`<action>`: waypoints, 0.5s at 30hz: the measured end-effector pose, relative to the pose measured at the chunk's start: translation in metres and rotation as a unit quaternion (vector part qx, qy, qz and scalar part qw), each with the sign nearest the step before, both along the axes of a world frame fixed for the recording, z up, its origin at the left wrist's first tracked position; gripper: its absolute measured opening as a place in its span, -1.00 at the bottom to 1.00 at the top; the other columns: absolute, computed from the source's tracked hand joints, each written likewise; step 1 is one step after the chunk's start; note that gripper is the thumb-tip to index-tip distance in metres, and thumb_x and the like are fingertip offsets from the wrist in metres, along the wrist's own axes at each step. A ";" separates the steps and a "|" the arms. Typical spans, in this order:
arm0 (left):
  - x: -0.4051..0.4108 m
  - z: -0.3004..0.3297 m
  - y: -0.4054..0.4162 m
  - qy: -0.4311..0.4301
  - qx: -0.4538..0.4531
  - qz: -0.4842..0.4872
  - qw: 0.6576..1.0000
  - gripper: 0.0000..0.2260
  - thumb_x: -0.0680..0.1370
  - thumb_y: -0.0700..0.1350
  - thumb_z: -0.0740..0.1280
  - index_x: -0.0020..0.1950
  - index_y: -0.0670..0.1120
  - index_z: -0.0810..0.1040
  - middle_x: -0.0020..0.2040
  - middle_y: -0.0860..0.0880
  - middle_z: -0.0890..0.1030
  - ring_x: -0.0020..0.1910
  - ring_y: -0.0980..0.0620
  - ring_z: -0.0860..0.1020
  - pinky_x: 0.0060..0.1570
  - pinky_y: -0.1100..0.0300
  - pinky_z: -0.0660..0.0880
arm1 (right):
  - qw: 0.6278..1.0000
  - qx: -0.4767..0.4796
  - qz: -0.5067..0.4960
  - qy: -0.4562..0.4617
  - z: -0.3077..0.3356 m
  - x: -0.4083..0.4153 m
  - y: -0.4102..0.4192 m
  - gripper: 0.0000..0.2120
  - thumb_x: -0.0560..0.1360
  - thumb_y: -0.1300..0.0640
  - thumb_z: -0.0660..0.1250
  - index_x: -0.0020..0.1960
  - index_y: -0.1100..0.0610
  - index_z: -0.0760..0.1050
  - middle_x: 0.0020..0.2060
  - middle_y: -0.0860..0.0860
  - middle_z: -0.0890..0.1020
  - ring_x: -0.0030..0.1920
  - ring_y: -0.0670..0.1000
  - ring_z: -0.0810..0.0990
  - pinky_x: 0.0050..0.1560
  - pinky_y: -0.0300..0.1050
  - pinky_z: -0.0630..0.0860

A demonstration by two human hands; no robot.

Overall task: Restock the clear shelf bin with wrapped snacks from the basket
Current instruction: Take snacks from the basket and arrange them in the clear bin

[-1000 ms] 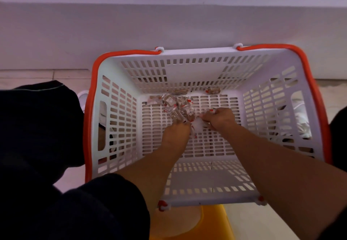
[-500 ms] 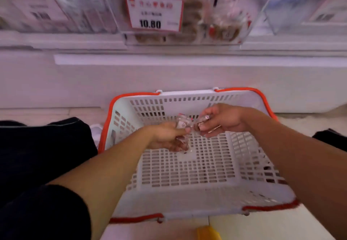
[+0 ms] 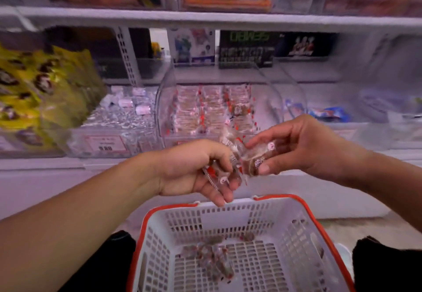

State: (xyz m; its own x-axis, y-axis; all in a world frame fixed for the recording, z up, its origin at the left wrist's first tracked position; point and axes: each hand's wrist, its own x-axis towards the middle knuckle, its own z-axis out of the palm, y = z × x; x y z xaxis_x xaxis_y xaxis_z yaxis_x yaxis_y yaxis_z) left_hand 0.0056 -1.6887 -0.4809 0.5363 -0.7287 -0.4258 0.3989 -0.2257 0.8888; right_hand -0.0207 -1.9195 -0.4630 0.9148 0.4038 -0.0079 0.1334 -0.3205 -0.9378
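My left hand (image 3: 196,170) holds a few clear-wrapped snacks with red marks, fingers curled round them. My right hand (image 3: 294,145) pinches another wrapped brown snack (image 3: 255,159) right beside them. Both hands are raised in front of the clear shelf bin (image 3: 164,109), which holds rows of the same wrapped snacks (image 3: 205,109). Below stands the white basket with an orange rim (image 3: 303,209). Several wrapped snacks (image 3: 210,259) lie on its floor.
A yellow snack bag (image 3: 43,93) fills the shelf at left. Another clear bin of small white sweets (image 3: 127,106) sits beside the target bin, with a price tag (image 3: 105,143) below. Boxes stand at the shelf's back. My dark-clothed knees flank the basket.
Both hands lifted out of the basket with snacks and rose toward the shelf. The view tilted up from the basket floor to the shelf bins.
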 end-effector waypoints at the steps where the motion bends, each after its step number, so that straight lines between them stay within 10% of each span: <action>1: 0.000 0.004 -0.004 -0.004 -0.012 0.003 1.000 -0.82 0.31 -0.25 0.25 -0.11 -0.24 0.47 -0.34 -0.11 0.51 -0.43 -0.01 0.53 -0.49 0.20 0.53 | 1.000 -0.001 -0.006 -0.015 0.004 0.001 -0.002 -0.50 0.09 0.09 0.62 0.04 0.04 0.70 -0.25 0.34 0.65 -0.21 0.08 0.62 -0.10 -0.01 0.60; 6: 0.008 0.015 -0.019 0.067 -0.101 0.042 0.992 -0.71 0.23 -0.27 0.19 -0.12 -0.14 0.58 -0.28 -0.10 0.33 -0.37 0.02 0.29 -0.39 0.20 0.42 | 1.000 0.004 -0.002 -0.010 0.014 0.009 -0.014 -0.54 0.19 0.26 0.56 0.08 0.09 0.68 -0.16 0.18 0.73 -0.13 0.04 0.71 -0.06 -0.12 0.65; 15: 0.016 0.013 -0.023 0.128 -0.097 0.015 0.987 -0.58 0.47 -0.12 0.26 0.28 -0.26 0.54 0.10 -0.29 0.64 0.03 -0.24 0.66 -0.07 0.00 0.66 | 0.988 -0.033 -0.038 -0.147 0.006 0.013 -0.001 -0.45 0.19 0.22 0.55 0.18 0.10 0.61 -0.06 0.23 0.65 -0.09 0.03 0.70 0.05 0.01 0.64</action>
